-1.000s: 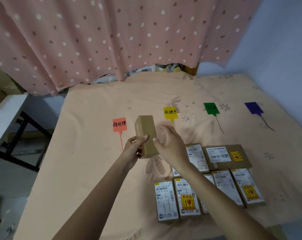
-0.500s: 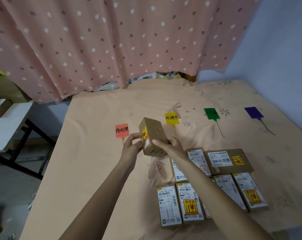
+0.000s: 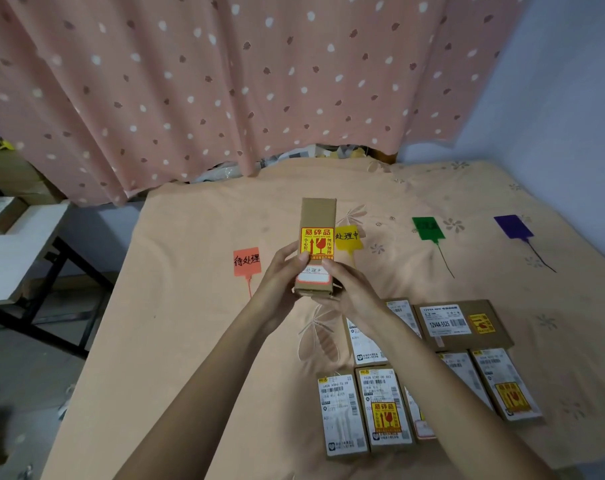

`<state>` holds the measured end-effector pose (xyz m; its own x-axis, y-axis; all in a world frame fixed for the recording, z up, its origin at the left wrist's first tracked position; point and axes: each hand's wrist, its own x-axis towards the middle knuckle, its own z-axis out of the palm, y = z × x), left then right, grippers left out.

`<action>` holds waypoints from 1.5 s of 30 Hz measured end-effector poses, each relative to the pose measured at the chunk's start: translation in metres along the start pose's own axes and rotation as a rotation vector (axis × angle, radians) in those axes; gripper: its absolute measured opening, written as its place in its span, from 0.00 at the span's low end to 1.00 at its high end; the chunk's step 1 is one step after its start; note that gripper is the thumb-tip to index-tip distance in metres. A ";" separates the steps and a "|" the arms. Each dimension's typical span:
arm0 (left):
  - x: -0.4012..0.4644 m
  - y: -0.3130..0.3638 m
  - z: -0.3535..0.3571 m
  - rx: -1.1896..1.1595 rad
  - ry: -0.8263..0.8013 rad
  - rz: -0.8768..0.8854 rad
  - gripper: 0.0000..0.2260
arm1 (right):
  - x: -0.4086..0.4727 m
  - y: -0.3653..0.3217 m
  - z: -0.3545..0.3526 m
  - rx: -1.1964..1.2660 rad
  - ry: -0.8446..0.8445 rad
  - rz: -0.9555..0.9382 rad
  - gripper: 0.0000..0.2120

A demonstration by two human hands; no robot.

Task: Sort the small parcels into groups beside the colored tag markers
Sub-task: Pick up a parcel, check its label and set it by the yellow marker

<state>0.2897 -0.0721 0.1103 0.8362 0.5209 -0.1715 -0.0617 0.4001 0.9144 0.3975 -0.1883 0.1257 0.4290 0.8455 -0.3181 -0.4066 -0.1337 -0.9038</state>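
I hold a narrow brown cardboard parcel [image 3: 317, 216] upright above the bed, its yellow-and-red fragile sticker and a small white handwritten label facing me. My left hand [image 3: 283, 271] grips its lower left side and my right hand [image 3: 351, 289] its lower right. Behind it, on the sheet, lie four tag markers: orange [image 3: 246, 261], yellow [image 3: 349, 239] partly hidden by the parcel, green [image 3: 427, 228] and purple [image 3: 512, 226]. Several more parcels [image 3: 384, 410] with white shipping labels lie in rows at the lower right, partly under my right forearm.
An orange floral bedsheet [image 3: 190, 323] covers the work surface. A pink dotted curtain [image 3: 225, 81] hangs behind it. A white table [image 3: 13, 251] with dark legs stands to the left, and a blue wall [image 3: 554, 81] bounds the right side.
The parcel has been turned in my hands from its plain brown side to upright, with the fragile sticker and handwritten label facing me. Both hands have shifted down to its lower end.
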 end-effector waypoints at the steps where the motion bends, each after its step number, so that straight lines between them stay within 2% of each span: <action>1: -0.001 0.001 0.001 -0.042 -0.020 -0.002 0.33 | -0.002 -0.005 0.001 -0.001 -0.011 -0.016 0.21; 9: 0.001 0.012 0.007 -0.129 -0.070 0.067 0.42 | -0.008 -0.022 0.006 -0.026 -0.034 -0.109 0.15; 16: 0.003 0.008 0.004 -0.100 -0.034 0.063 0.43 | -0.004 -0.020 0.006 -0.036 -0.037 -0.099 0.19; 23: 0.020 -0.018 0.002 -0.061 0.047 -0.036 0.34 | 0.004 -0.004 -0.015 -0.122 0.106 -0.087 0.13; 29: 0.048 -0.043 0.033 0.038 -0.019 -0.122 0.29 | 0.012 0.006 -0.063 -0.128 0.220 -0.076 0.16; 33: 0.075 -0.051 0.070 0.140 -0.022 -0.152 0.17 | 0.025 0.000 -0.112 -0.139 0.247 -0.043 0.17; 35: 0.093 -0.059 0.092 0.174 -0.018 -0.160 0.16 | 0.034 -0.005 -0.143 -0.138 0.246 -0.033 0.17; 39: 0.135 -0.084 0.144 0.215 0.139 -0.132 0.14 | 0.055 -0.021 -0.209 -0.124 0.226 0.002 0.14; 42: 0.166 -0.105 0.181 0.190 0.270 -0.104 0.11 | 0.075 -0.027 -0.254 -0.173 0.231 0.044 0.15; 45: 0.194 -0.121 0.199 0.197 0.336 -0.100 0.11 | 0.097 -0.032 -0.284 -0.210 0.227 0.076 0.13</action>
<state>0.5681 -0.1690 0.0397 0.6059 0.7175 -0.3435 0.1435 0.3261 0.9344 0.6814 -0.2492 0.0423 0.5825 0.6953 -0.4210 -0.2786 -0.3158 -0.9070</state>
